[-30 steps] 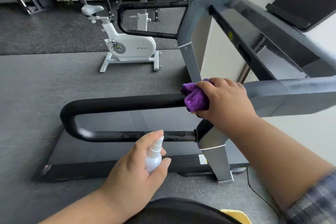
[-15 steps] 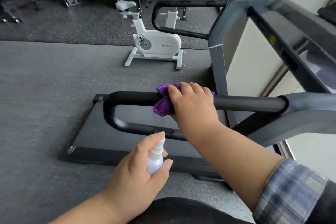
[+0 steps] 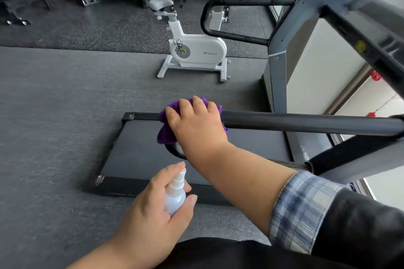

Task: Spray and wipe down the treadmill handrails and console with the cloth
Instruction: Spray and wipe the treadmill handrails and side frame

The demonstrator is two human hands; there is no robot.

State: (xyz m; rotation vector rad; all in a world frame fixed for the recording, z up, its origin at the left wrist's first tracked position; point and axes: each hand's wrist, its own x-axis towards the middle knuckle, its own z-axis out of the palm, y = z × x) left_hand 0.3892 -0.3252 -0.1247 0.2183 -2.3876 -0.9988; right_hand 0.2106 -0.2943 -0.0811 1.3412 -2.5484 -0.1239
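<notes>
Right hand [image 3: 196,124] fingers clamp the purple cloth [image 3: 166,131] over the handrail [image 3: 306,123]; left hand [image 3: 150,218] fingers grip the spray bottle [image 3: 176,194].

Soft daylight came from the window [image 3: 380,98] at the right. Shadows were weak. The edges bent from the wide lens, and the treadmill frame [image 3: 358,17] looked blurred.

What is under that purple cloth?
The purple cloth is draped over the near black handrail at its curved end, with the right hand gripping it from above. The bar's bend shows just below; the stretch beneath the cloth is hidden.
</notes>
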